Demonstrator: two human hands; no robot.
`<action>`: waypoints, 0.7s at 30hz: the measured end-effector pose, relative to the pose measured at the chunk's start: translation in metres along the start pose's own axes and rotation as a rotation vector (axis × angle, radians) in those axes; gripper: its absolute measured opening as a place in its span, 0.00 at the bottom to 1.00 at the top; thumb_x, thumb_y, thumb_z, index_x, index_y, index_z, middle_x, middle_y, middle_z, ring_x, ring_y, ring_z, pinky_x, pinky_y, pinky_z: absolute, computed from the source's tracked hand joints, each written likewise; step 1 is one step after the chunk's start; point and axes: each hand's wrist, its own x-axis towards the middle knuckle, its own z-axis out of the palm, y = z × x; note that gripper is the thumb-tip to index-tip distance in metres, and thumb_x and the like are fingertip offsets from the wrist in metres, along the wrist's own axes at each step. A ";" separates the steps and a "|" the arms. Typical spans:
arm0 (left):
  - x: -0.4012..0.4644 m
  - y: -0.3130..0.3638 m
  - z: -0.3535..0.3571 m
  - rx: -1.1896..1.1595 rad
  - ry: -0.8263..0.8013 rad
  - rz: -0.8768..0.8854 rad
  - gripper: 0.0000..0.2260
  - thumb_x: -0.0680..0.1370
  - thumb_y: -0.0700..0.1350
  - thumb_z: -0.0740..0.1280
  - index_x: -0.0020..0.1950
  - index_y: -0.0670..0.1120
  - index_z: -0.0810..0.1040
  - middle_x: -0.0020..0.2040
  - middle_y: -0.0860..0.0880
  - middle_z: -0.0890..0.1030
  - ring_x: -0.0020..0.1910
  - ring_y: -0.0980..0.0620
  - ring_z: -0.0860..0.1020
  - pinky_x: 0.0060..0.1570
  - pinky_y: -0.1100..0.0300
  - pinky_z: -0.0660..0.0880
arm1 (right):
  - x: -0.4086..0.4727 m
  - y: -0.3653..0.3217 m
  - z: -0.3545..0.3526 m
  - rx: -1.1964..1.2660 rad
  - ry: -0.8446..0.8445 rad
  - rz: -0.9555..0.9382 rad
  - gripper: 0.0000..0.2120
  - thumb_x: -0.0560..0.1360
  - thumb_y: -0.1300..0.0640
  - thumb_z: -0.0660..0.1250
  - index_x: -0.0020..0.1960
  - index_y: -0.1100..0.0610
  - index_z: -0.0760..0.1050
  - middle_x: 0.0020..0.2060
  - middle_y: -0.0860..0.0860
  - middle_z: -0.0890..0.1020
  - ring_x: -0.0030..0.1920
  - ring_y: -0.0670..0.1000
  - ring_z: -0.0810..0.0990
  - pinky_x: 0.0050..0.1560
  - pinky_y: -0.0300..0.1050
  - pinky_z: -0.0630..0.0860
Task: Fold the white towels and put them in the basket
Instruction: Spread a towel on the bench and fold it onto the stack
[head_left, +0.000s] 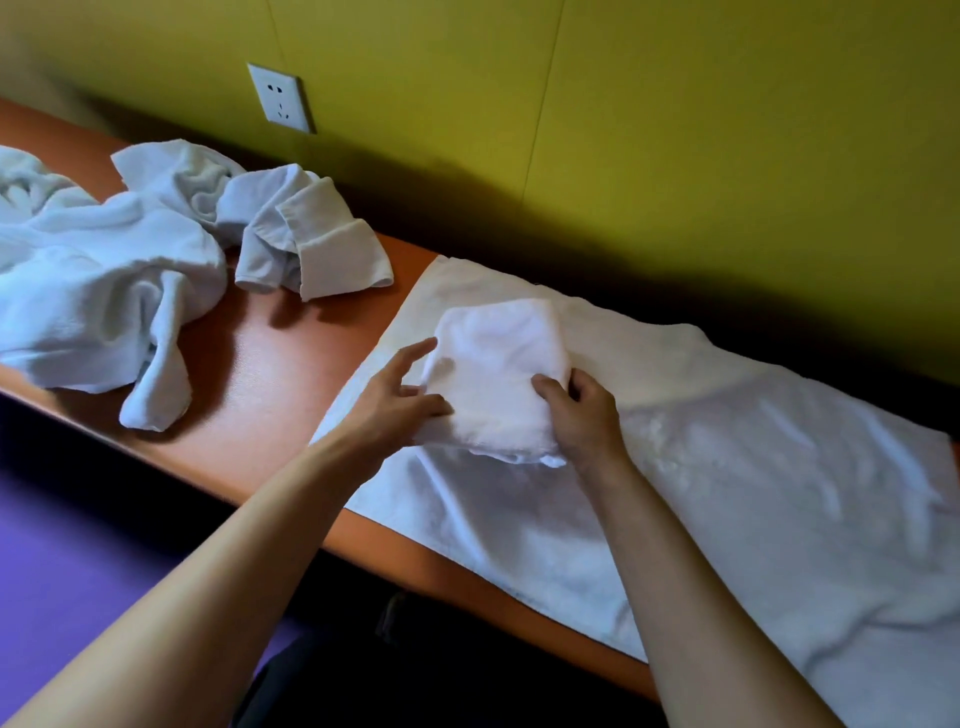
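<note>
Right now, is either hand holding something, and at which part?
Yes, the folded white towel. The right hand grips its right edge with curled fingers; the left hand rests spread fingers against its left side.

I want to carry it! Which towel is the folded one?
Find the orange table by the green wall. On its right lies a big flat towel; the folded towel is over that, between left hand and right hand. Only it is a small neat block; crumpled towels lie left.

Splayed left hand (399, 401), curled right hand (583, 422)
</note>
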 end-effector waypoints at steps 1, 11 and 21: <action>-0.008 0.000 0.009 -0.008 0.005 0.018 0.30 0.74 0.36 0.70 0.67 0.66 0.74 0.54 0.40 0.82 0.46 0.47 0.82 0.47 0.53 0.82 | -0.004 0.003 -0.009 -0.007 0.008 -0.006 0.09 0.76 0.55 0.69 0.49 0.61 0.79 0.43 0.52 0.83 0.41 0.50 0.79 0.37 0.42 0.73; -0.088 -0.001 0.131 -0.256 -0.129 -0.148 0.15 0.76 0.35 0.64 0.56 0.47 0.84 0.57 0.42 0.78 0.48 0.41 0.81 0.43 0.45 0.83 | -0.061 0.053 -0.139 0.063 0.131 -0.018 0.13 0.75 0.58 0.71 0.59 0.55 0.79 0.51 0.51 0.84 0.51 0.51 0.82 0.49 0.47 0.79; -0.131 -0.006 0.282 0.087 -0.270 0.106 0.21 0.75 0.34 0.65 0.57 0.58 0.82 0.53 0.46 0.82 0.45 0.48 0.80 0.41 0.51 0.82 | -0.106 0.116 -0.294 0.132 0.283 0.031 0.17 0.77 0.59 0.69 0.62 0.45 0.74 0.49 0.50 0.82 0.47 0.45 0.81 0.38 0.34 0.75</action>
